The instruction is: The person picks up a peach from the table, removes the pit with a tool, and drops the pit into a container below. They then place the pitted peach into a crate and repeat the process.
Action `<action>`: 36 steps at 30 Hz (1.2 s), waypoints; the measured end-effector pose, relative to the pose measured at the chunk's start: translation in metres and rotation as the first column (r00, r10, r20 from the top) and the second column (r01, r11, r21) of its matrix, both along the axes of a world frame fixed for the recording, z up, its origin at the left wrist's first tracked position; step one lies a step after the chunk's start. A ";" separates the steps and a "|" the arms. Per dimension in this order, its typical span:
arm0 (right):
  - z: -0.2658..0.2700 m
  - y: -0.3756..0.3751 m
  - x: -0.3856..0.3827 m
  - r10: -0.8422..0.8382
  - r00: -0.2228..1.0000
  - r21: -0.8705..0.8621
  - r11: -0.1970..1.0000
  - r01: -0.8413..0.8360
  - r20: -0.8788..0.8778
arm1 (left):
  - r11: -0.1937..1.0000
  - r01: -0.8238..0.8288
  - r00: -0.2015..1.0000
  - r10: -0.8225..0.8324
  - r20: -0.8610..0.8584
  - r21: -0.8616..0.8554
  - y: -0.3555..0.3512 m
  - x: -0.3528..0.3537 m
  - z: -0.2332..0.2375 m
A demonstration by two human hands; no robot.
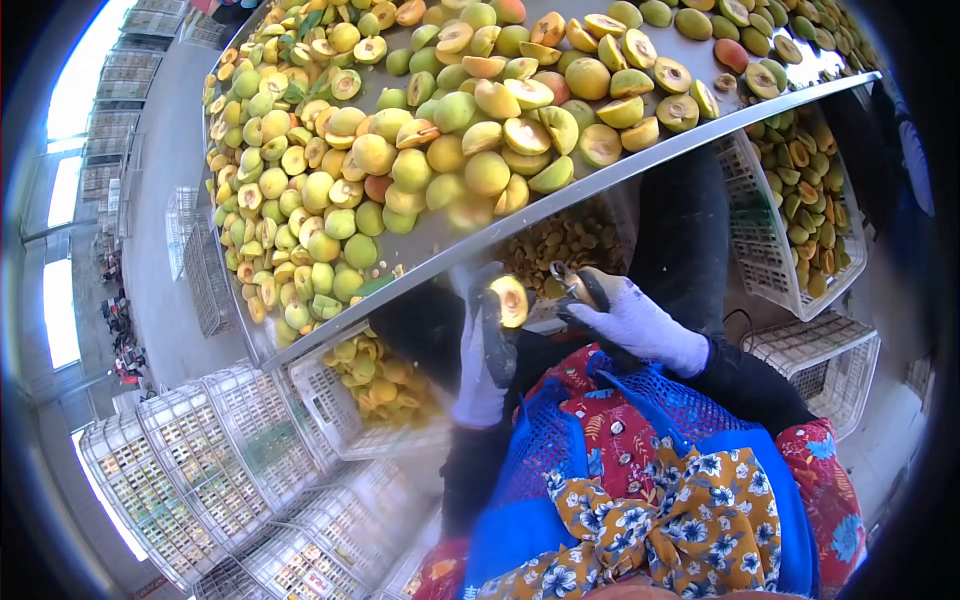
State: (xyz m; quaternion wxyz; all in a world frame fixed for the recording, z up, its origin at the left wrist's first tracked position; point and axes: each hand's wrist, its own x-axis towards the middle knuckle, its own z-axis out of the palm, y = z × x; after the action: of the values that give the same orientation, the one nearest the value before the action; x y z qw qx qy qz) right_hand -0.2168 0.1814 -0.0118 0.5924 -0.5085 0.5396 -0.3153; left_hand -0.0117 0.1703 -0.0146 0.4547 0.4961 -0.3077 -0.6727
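My left hand, in a white glove with dark finger coating, holds a halved peach, its pale yellow cut face turned toward my right hand. My right hand, gloved the same way, grips a pitting tool with a looped metal tip. A small gap separates the tool's tip from the fruit. Both hands are in front of my body, just below the metal edge of the sorting table. Many whole and halved yellow-green peaches lie piled on that table.
Below my hands, a container holds small brownish pieces. A crate of peach halves stands at left, another crate at right. Stacked white plastic crates fill the lower left, and a white crate sits at lower right.
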 end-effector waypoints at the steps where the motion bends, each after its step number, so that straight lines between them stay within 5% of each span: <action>1: 0.001 -0.003 0.009 -0.031 0.977 -0.155 0.988 -0.002 -0.210 | 0.986 0.136 0.972 -0.114 0.207 -0.094 0.001 -0.004 0.004; 4: 0.012 -0.020 0.018 0.046 0.907 -0.174 0.976 -0.129 -0.419 | 0.989 0.147 0.981 -0.142 0.133 -0.027 0.000 -0.020 0.011; 6: 0.006 -0.023 0.011 -0.081 0.895 -0.245 0.969 -0.032 -0.438 | 0.987 0.155 0.970 -0.143 0.196 -0.047 -0.001 -0.014 0.005; 9: -0.003 -0.027 -0.004 -0.135 0.892 -0.211 0.976 0.045 -0.431 | 0.984 -0.114 0.989 0.125 -0.076 0.138 0.002 0.011 0.013; 11: -0.006 -0.025 -0.014 -0.048 0.888 -0.134 0.991 -0.016 -0.457 | 0.986 -0.168 0.978 0.164 0.131 0.021 0.009 0.052 0.014; 12: -0.010 -0.023 -0.018 -0.016 0.884 -0.110 0.993 -0.040 -0.467 | 0.985 -0.150 0.875 0.170 0.453 -0.080 0.012 0.076 0.021; 13: -0.015 -0.019 -0.021 0.015 0.879 -0.088 0.994 -0.065 -0.477 | 0.982 -0.133 0.652 0.190 0.734 -0.136 0.015 0.099 0.028; 14: -0.019 -0.017 -0.022 0.047 0.872 -0.067 0.994 -0.091 -0.488 | 0.986 -0.045 0.128 0.166 0.978 -0.161 0.018 0.113 0.037; 17: -0.022 -0.011 -0.019 0.086 0.893 0.012 0.996 -0.090 -0.442 | 0.965 0.028 -0.339 0.254 0.906 -0.260 -0.010 0.102 0.063; 19: -0.024 -0.007 -0.015 0.111 0.904 -0.038 0.990 -0.139 -0.414 | 0.963 0.132 -0.082 0.245 0.966 -0.234 -0.050 0.076 0.065; 21: -0.015 -0.009 -0.013 0.139 0.914 -0.089 0.978 -0.186 -0.381 | 0.915 0.357 -0.073 0.227 0.971 -0.187 -0.094 0.042 0.055; 23: -0.008 -0.008 -0.016 0.182 0.890 -0.104 0.964 -0.246 -0.418 | 0.729 0.669 -0.094 0.274 0.957 -0.143 -0.134 0.024 0.028; 26: 0.005 -0.007 -0.021 0.176 0.882 -0.094 0.966 -0.239 -0.437 | 0.777 0.618 -0.114 0.238 0.964 -0.119 -0.149 0.013 0.029; 29: 0.009 -0.006 -0.023 0.052 0.938 -0.194 0.973 -0.124 -0.342 | 0.852 0.403 0.275 0.236 0.932 -0.335 -0.139 0.040 0.024; 30: 0.014 -0.008 -0.021 0.047 0.949 -0.220 0.968 -0.120 -0.312 | 0.886 0.267 0.538 0.189 0.821 -0.379 -0.131 0.052 0.012; 31: 0.023 -0.011 -0.017 0.049 0.958 -0.240 0.963 -0.120 -0.281 | 0.978 0.066 0.761 0.080 0.644 -0.199 -0.119 0.048 0.021; 33: 0.038 -0.018 -0.008 0.085 0.960 -0.279 0.947 -0.162 -0.268 | 0.993 -0.064 0.946 0.090 0.310 -0.094 -0.096 0.028 0.043; 36: 0.060 -0.026 0.004 0.161 0.924 -0.331 0.901 -0.281 -0.346 | 0.999 0.023 0.994 -0.027 0.106 0.038 -0.073 0.016 0.049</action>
State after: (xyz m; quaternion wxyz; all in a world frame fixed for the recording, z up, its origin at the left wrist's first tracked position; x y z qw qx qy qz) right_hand -0.2128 0.1555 0.0480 0.4244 -0.7137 0.4937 -0.2582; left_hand 0.0045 0.0971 0.0345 0.4199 0.5357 -0.3255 -0.6563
